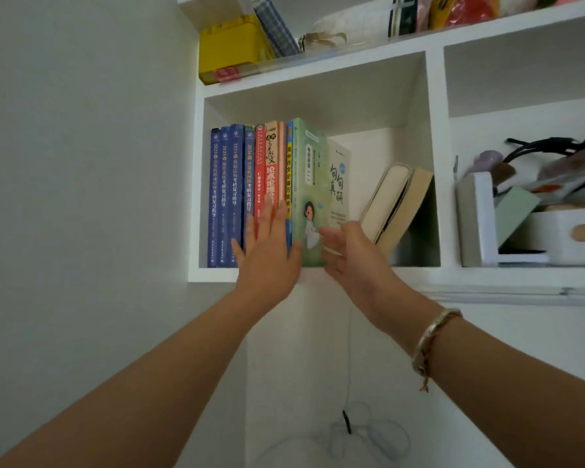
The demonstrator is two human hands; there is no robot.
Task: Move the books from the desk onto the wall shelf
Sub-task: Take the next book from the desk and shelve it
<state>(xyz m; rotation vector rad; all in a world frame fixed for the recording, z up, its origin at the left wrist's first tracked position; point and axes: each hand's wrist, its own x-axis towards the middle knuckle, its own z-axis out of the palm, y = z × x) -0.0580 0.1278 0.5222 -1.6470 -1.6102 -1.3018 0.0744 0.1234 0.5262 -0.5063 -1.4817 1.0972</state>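
Green book (309, 194) stiff, light, upright mid wall shelf (352, 273); left hand (267, 244) flat against spines, right hand (345, 251) cupping its cover.

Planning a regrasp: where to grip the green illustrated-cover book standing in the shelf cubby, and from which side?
Probably pinch the green illustrated-cover book across its front vertical edge near the bottom, coming straight in from the cubby's open front. It stands upright and projects beyond the neighbouring books, with the right hand against its exposed cover.

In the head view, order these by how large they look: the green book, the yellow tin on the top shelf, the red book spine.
1. green book
2. yellow tin, though it is partly hidden
3. red book spine
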